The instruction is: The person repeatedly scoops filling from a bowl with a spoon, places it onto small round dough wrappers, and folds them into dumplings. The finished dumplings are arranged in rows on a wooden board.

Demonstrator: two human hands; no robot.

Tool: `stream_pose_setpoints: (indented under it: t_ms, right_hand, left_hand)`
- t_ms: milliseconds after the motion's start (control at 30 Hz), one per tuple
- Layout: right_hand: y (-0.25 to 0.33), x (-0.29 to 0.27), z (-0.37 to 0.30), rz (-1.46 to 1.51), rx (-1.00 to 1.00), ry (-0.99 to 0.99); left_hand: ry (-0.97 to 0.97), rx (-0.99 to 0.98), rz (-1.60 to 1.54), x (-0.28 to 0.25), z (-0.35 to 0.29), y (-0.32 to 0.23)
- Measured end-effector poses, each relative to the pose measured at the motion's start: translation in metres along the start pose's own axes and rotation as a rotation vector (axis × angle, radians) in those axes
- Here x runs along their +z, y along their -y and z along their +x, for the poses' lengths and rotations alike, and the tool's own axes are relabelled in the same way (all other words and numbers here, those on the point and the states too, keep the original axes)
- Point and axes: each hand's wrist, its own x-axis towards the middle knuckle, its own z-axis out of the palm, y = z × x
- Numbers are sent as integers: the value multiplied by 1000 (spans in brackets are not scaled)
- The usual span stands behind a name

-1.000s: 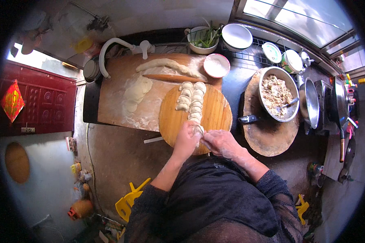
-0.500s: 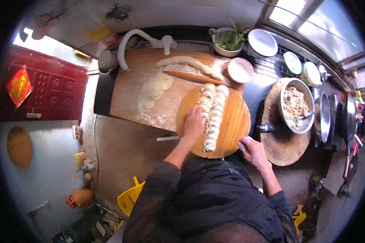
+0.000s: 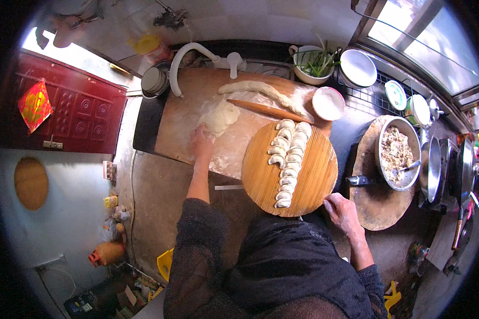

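My left hand (image 3: 201, 142) reaches over the floured wooden board (image 3: 170, 125), its somewhat blurred fingers stretched out at the near edge of overlapping dough wrappers (image 3: 221, 118). A round wooden board (image 3: 319, 165) carries two rows of folded dumplings (image 3: 288, 181), the left row shorter. By that board's lower right edge is my right hand (image 3: 343, 212), fingers curled closed; what they hold, if anything, is hidden. A rolling pin (image 3: 266, 109) and a long roll of dough (image 3: 258, 89) lie beyond the round board.
A bowl of white powder (image 3: 328, 103) sits on the far right corner of the floured board. To the right, a metal bowl of filling (image 3: 398, 151) with a spoon rests on a worn chopping block (image 3: 380, 210), beside a black handle (image 3: 359, 181). A white faucet (image 3: 178, 66) arches behind.
My left hand has left the dumplings and moved left to the wrappers. My right hand stays by the round board's edge. The whole view has shifted slightly.
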Motion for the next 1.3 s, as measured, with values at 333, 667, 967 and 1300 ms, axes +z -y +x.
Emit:
stream_pose_setpoints:
  t_ms: [333, 667, 967, 1300]
  right_hand:
    - [-18, -21, -7, 46, 30, 11]
    - [-126, -116, -72, 218, 396, -739]
    - [-193, -217, -23, -594, 419, -435]
    - [-184, -256, -17, -254, 98, -194]
  left_hand:
    - [139, 385, 224, 22, 48, 77]
    - [-21, 342, 55, -8, 16, 0]
    - [-79, 610, 17, -53, -22, -114]
    - [3, 946, -497, -81, -112, -311]
